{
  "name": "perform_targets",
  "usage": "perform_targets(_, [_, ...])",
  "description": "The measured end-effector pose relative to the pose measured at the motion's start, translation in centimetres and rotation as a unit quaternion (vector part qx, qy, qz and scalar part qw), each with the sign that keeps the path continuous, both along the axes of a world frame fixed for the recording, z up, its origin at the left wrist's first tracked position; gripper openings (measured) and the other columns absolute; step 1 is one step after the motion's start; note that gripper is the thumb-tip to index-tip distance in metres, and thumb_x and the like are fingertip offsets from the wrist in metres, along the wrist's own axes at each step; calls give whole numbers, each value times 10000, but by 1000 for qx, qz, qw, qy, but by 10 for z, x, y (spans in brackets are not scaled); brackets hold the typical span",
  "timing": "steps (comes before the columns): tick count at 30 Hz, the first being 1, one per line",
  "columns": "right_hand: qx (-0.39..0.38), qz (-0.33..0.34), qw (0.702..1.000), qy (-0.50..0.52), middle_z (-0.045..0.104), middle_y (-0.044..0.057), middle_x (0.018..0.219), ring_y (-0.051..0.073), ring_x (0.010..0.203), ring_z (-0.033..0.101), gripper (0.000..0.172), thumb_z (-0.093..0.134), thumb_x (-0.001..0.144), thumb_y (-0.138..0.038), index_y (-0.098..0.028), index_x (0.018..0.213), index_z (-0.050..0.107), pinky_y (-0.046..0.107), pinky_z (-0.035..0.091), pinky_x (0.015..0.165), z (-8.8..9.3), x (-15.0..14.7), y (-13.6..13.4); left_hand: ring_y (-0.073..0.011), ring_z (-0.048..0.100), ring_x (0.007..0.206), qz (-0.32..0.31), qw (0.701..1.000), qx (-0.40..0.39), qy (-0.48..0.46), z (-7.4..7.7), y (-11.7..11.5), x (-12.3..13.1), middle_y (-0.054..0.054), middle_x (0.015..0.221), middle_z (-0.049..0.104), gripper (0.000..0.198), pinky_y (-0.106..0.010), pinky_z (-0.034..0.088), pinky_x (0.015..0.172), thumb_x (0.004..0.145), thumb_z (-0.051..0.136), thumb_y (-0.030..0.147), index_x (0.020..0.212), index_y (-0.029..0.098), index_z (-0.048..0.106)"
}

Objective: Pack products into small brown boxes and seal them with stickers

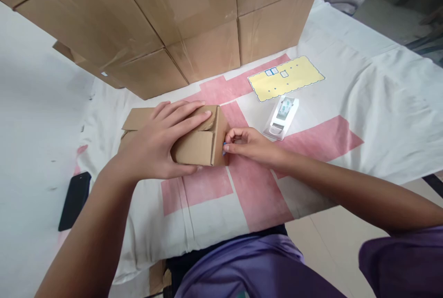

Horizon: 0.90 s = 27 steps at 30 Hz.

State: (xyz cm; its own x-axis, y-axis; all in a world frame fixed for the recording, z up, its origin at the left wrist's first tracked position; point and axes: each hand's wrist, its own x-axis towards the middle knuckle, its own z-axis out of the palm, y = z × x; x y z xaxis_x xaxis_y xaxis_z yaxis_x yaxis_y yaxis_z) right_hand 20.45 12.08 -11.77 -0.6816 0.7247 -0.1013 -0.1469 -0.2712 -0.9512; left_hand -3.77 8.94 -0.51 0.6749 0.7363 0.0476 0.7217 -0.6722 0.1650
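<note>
Small brown cardboard box [194, 148], folded flaps uppermost, sits left of centre on the white-cloth, pink-patched tabletop [211, 222], right in front of a tall stack of large tan cardboard cartons [200, 26]! Out at far left, a flat black phone-like slab [74, 201] lies well clear of the action. In from the lower left comes the bare left forearm, slanting up to the left hand [157, 139]: palm down, fingers fanned across the flaps towards the far edge, thumb along the near side, a wide hold pinning the box. Over to its right end, and what finesse! The right hand [247, 146], its forearm reaching in from the right, is narrowed to a pinch, fingers curled and thumb straight, on a tiny blue piece [224, 147] at the end face; whether that piece is stuck there, I cannot tell. The step in hand looks like fine fingertip work on that end, and the next move, I'd judge, calls for a firm left hold and a light, exact right touch. Just beyond the right hand, a slim white item in clear packaging [281, 118]; farther right and back, a wavy-edged yellow sheet with blue-outlined patches [299, 76], lying flat.
</note>
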Motion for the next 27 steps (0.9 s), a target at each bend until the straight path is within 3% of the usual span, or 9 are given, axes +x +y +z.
perform_targets(9, [-68, 27, 997, 36, 646, -14, 775, 55, 511, 353, 309, 788, 802, -443, -177, 818, 632, 243, 236, 479, -8, 5, 1, -399, 386, 1424, 11, 1000, -1, 6, -1, 1, 0, -107, 1624, 353, 995, -550, 285, 1168, 751, 702, 638, 1587, 307, 274])
perform_targets(27, [-102, -1, 993, 52, 453, -66, 619, 65, 517, 317, 282, 796, 805, -413, -187, 812, 627, 242, 204, 488, -13, 1, -3, -406, 361, 1441, 10, 1000, -7, 11, 0, 0, 2, -101, 1645, 315, 1009, -547, 254, 1179, 759, 718, 598, 1597, 321, 231])
